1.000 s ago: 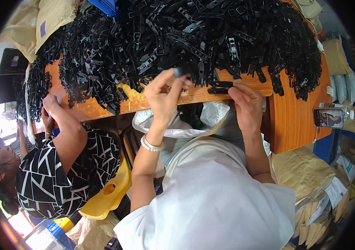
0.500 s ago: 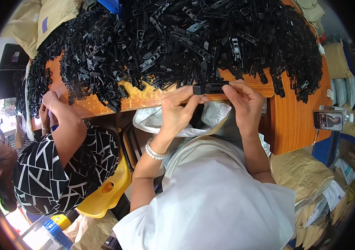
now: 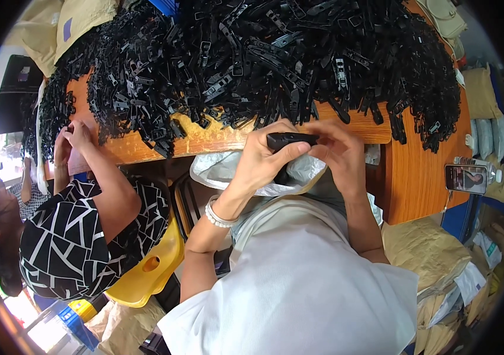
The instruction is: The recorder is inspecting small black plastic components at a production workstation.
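A small, elongated black plastic part is pinched between the thumb and fingers of my left hand, just off the table's front edge. At its right end, the bent fingers of my right hand close in on the part, slightly blurred. Behind both hands, a large heap of black plastic clip-like pieces covers much of the wooden table. Below my hands a white plastic bag lies open at my lap, with something dark inside, partly hidden by my left hand.
A co-worker in a black-and-white patterned top sits on my left with both hands at the table, beside a yellow chair. A phone stands at the right edge. Brown paper sacks are stacked on my right.
My left hand has shifted slightly right and turned the black part, its thumb now lying along it. My right fingers have moved inward. The co-worker's arm has moved, bringing the hands together.
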A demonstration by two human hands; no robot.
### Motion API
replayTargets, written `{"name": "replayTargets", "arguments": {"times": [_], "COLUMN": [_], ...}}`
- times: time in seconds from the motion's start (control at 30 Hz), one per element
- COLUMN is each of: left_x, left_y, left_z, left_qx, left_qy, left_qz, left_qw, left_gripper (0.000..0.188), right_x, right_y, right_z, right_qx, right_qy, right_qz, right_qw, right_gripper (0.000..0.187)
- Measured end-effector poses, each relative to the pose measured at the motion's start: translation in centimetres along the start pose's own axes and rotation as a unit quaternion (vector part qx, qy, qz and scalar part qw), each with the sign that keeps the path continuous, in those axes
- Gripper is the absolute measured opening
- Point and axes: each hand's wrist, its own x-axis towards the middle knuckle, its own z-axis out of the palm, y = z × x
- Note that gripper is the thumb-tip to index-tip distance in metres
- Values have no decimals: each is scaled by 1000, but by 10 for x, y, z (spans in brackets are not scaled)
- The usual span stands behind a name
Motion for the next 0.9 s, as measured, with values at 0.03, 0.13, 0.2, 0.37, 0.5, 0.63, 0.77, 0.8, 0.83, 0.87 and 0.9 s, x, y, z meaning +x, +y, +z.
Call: {"name": "replayTargets", "arguments": {"times": [0.03,0.13,0.2,0.37,0.5,0.63,0.77,0.8,0.83,0.87,0.9], "left_x": [1,5,14,94,165,189,194,192,189,186,185], "left_y": [-1,4,13,30,35,48,49,49,50,50,48], "left_z": [-3,-6,-13,-41,-66,-51,-49,-49,-52,-55,-57], "left_qx": [8,-7,12,311,517,737,748,748,739,730,731], "left_qy": [-17,-46,-92,1,70,-11,-28,-29,-10,9,8], "left_qz": [23,-10,-36,262,265,93,86,86,70,54,54], "left_qw": [1000,999,995,914,811,670,658,657,670,681,681], "left_gripper": [15,16,17,15,12,12,14,14,15,15,15], "right_x": [0,-1,1,-1,-6,-10,-8,-7,-6,-5,-4], "right_y": [2,7,5,9,4,5,3,4,5,6,8], "right_z": [1,0,-2,-10,-6,-9,-8,-8,-8,-7,-6], "right_qx": [0,20,17,74,68,61,51,53,54,55,57], "right_qy": [-2,-13,3,88,79,91,96,81,67,68,56], "right_qz": [-1,-41,-51,7,8,24,44,50,56,57,67], "right_qw": [1000,999,999,993,995,994,993,994,995,995,995], "right_gripper": [22,29,28,22,20,21,21,21,21,21,21]}}
